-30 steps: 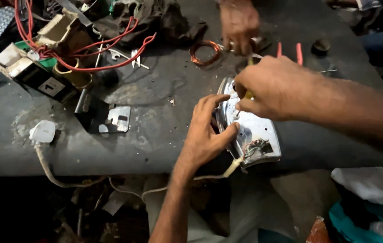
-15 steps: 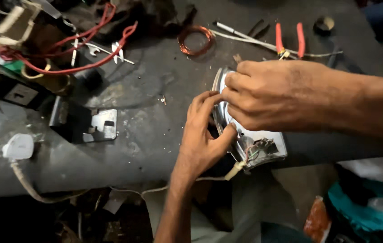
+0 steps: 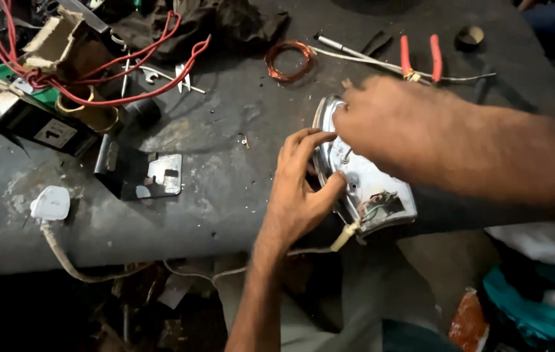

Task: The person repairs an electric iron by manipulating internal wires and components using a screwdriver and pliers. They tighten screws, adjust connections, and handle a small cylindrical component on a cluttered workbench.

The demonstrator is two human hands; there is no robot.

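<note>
A metal clothes iron body (image 3: 370,177) lies on the grey workbench (image 3: 225,202), its shiny shell up and loose wires showing at its rear end (image 3: 382,205). My left hand (image 3: 300,192) grips the iron's left edge, thumb on the shell near the cord outlet (image 3: 346,236). My right hand (image 3: 395,127) is blurred over the iron's pointed front, fingers bunched. A thin metal shaft (image 3: 344,155) shows under it; what it holds is hidden.
Red-handled pliers (image 3: 421,55), a copper wire coil (image 3: 289,60) and a thin white wire lie behind the iron. Red wires (image 3: 128,98), boxy electrical parts (image 3: 30,124), a metal bracket (image 3: 160,176) and a white plug (image 3: 50,203) fill the left. The bench edge runs just below my left wrist.
Another person's hand at the far edge has left the view. My right hand has shifted up toward the iron's front tip. The left hand keeps its grip.
</note>
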